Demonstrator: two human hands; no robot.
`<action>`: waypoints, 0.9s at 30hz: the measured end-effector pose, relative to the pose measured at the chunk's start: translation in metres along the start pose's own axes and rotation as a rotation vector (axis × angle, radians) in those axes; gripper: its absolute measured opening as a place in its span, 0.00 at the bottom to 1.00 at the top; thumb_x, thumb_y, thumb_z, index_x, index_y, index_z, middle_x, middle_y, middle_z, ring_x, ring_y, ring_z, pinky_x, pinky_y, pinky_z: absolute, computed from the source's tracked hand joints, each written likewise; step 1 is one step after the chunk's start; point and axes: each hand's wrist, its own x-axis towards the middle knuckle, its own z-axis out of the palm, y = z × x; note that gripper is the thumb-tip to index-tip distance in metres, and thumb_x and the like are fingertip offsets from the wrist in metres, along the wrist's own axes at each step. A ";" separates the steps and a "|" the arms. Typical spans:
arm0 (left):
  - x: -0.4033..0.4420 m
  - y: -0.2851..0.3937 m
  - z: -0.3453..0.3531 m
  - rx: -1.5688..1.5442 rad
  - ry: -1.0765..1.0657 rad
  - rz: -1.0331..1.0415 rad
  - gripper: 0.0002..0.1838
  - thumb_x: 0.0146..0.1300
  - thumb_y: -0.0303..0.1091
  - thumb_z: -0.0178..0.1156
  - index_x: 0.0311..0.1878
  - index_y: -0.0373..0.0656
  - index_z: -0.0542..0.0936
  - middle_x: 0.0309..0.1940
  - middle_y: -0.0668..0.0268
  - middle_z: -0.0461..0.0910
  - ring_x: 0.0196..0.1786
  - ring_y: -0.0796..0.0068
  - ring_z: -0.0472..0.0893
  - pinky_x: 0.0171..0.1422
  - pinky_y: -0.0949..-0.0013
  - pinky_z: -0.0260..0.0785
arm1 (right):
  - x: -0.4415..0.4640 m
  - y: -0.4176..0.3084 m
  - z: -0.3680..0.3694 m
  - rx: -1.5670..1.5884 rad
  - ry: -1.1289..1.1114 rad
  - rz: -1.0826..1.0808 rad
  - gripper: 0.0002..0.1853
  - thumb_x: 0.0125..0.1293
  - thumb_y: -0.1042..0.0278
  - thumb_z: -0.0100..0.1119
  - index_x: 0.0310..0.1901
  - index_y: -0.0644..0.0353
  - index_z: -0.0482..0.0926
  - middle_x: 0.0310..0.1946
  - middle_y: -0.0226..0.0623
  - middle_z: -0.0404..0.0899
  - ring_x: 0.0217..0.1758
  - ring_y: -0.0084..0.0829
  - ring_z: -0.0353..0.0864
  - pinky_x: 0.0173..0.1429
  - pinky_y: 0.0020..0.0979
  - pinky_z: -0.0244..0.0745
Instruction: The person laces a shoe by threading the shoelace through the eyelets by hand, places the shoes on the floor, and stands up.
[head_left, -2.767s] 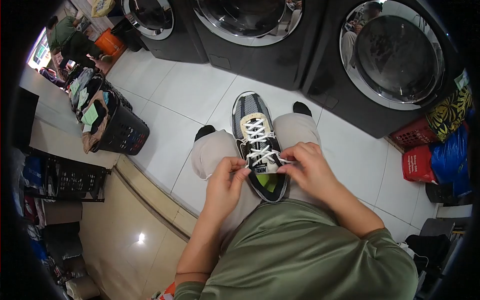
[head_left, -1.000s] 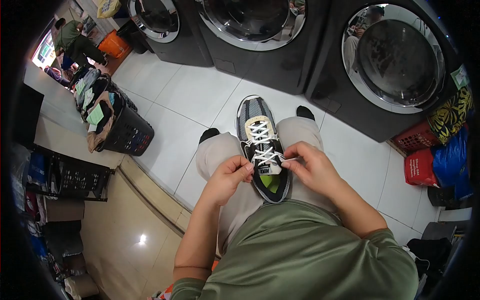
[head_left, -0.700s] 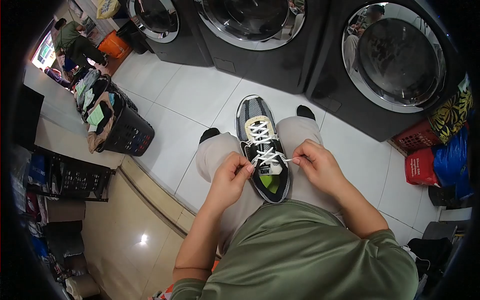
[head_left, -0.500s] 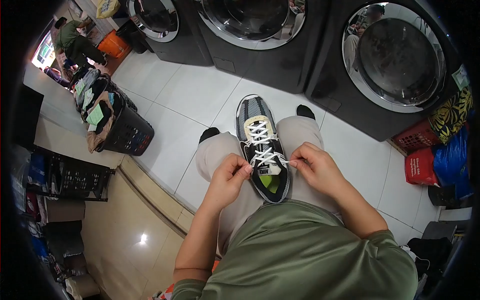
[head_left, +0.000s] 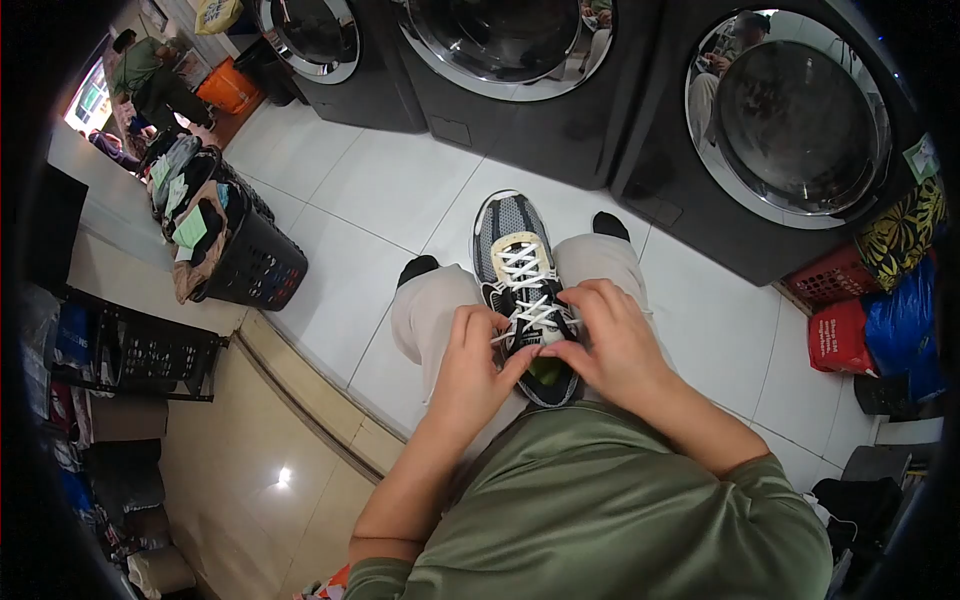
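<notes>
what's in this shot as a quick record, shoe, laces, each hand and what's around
shoe: grey and black, between the knees, toe pointing away
laces: white, crisscrossed
left hand: at the shoe's opening, thumb and fingers apart
right hand: opposite side of the opening, thumb and fingers apart
ahead: dark front-loading machines
left: black basket of clothes
right: red bag

Count reads: shoe (head_left: 513, 228) = 1 | wearer's bare hands (head_left: 472, 368) (head_left: 617, 342) = 2 | front-loading machines (head_left: 350, 92) (head_left: 500, 115) (head_left: 690, 195) = 3 | co-worker (head_left: 150, 70) = 1 | red bag (head_left: 838, 340) = 1
</notes>
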 end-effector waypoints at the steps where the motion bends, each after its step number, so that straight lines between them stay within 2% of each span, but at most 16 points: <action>1: -0.002 0.000 0.003 -0.003 0.013 -0.008 0.14 0.66 0.27 0.69 0.49 0.35 0.75 0.41 0.61 0.76 0.38 0.69 0.79 0.45 0.72 0.73 | 0.000 -0.003 0.002 -0.027 0.008 0.003 0.29 0.56 0.62 0.76 0.57 0.66 0.75 0.49 0.46 0.76 0.54 0.48 0.76 0.58 0.43 0.70; 2: -0.004 -0.001 0.005 -0.005 0.025 -0.016 0.12 0.66 0.27 0.69 0.48 0.35 0.76 0.40 0.60 0.76 0.38 0.69 0.79 0.44 0.71 0.73 | 0.000 0.000 0.004 -0.047 -0.011 -0.033 0.30 0.56 0.66 0.75 0.58 0.67 0.73 0.49 0.46 0.75 0.53 0.49 0.77 0.56 0.44 0.71; 5: -0.007 -0.004 0.004 -0.075 0.043 -0.074 0.08 0.67 0.26 0.68 0.43 0.34 0.79 0.37 0.61 0.76 0.37 0.70 0.78 0.44 0.71 0.72 | -0.004 0.011 0.008 0.161 -0.001 0.108 0.26 0.57 0.69 0.74 0.56 0.64 0.76 0.48 0.46 0.75 0.51 0.50 0.78 0.55 0.45 0.73; 9: -0.007 -0.014 -0.006 -0.193 -0.014 -0.189 0.07 0.69 0.28 0.66 0.39 0.34 0.80 0.33 0.64 0.76 0.35 0.74 0.76 0.43 0.72 0.70 | -0.002 0.010 0.007 0.073 0.133 -0.116 0.18 0.54 0.74 0.72 0.48 0.58 0.83 0.48 0.45 0.76 0.50 0.48 0.79 0.55 0.45 0.73; 11: -0.002 -0.014 -0.006 -0.132 -0.003 -0.143 0.07 0.71 0.30 0.64 0.40 0.35 0.80 0.31 0.66 0.76 0.34 0.76 0.75 0.42 0.73 0.68 | 0.002 0.009 0.007 -0.028 0.173 -0.298 0.15 0.52 0.75 0.72 0.44 0.57 0.85 0.49 0.44 0.77 0.50 0.47 0.79 0.56 0.44 0.73; 12: -0.001 -0.013 -0.006 -0.102 0.004 -0.120 0.07 0.73 0.30 0.63 0.41 0.35 0.80 0.31 0.67 0.76 0.33 0.77 0.74 0.42 0.74 0.67 | 0.003 0.008 0.008 -0.035 0.168 -0.307 0.15 0.51 0.76 0.71 0.43 0.57 0.86 0.50 0.44 0.77 0.50 0.46 0.79 0.56 0.44 0.73; 15: 0.003 -0.030 0.000 -0.252 -0.069 -0.288 0.10 0.76 0.34 0.59 0.41 0.37 0.79 0.28 0.70 0.75 0.32 0.79 0.73 0.40 0.74 0.67 | 0.007 0.009 0.016 -0.051 0.165 -0.342 0.15 0.52 0.77 0.70 0.43 0.58 0.85 0.49 0.43 0.77 0.50 0.45 0.79 0.56 0.44 0.73; 18: 0.013 -0.037 0.000 -0.523 -0.188 -0.565 0.13 0.79 0.37 0.54 0.40 0.38 0.78 0.27 0.72 0.74 0.31 0.81 0.73 0.37 0.75 0.67 | 0.007 0.011 0.022 -0.014 0.235 -0.271 0.14 0.56 0.78 0.69 0.46 0.60 0.84 0.47 0.42 0.78 0.49 0.44 0.79 0.55 0.42 0.73; 21: 0.012 -0.037 0.002 -0.289 -0.218 -0.469 0.15 0.80 0.39 0.52 0.39 0.40 0.78 0.27 0.73 0.74 0.31 0.83 0.73 0.37 0.75 0.68 | 0.003 0.016 0.020 0.080 0.262 -0.077 0.14 0.60 0.79 0.67 0.48 0.63 0.83 0.46 0.41 0.79 0.48 0.44 0.79 0.53 0.40 0.74; 22: 0.011 -0.037 0.002 -0.288 -0.201 -0.473 0.14 0.79 0.39 0.53 0.39 0.39 0.78 0.27 0.72 0.74 0.31 0.81 0.74 0.38 0.74 0.69 | 0.001 0.018 0.019 0.164 0.261 0.015 0.12 0.64 0.82 0.66 0.49 0.65 0.83 0.43 0.43 0.80 0.43 0.39 0.82 0.43 0.32 0.78; 24: 0.009 -0.037 0.003 -0.283 -0.167 -0.476 0.14 0.78 0.39 0.55 0.40 0.39 0.78 0.28 0.70 0.75 0.31 0.77 0.75 0.39 0.72 0.70 | -0.002 0.024 0.017 0.214 0.243 0.044 0.11 0.65 0.83 0.64 0.49 0.66 0.83 0.43 0.43 0.80 0.41 0.37 0.82 0.42 0.31 0.78; 27: 0.002 -0.025 0.004 0.051 0.086 -0.131 0.11 0.71 0.35 0.64 0.44 0.35 0.80 0.36 0.57 0.77 0.38 0.59 0.77 0.44 0.61 0.71 | -0.007 0.026 0.018 0.268 0.196 0.093 0.10 0.67 0.83 0.63 0.48 0.67 0.83 0.41 0.42 0.81 0.40 0.35 0.83 0.42 0.31 0.78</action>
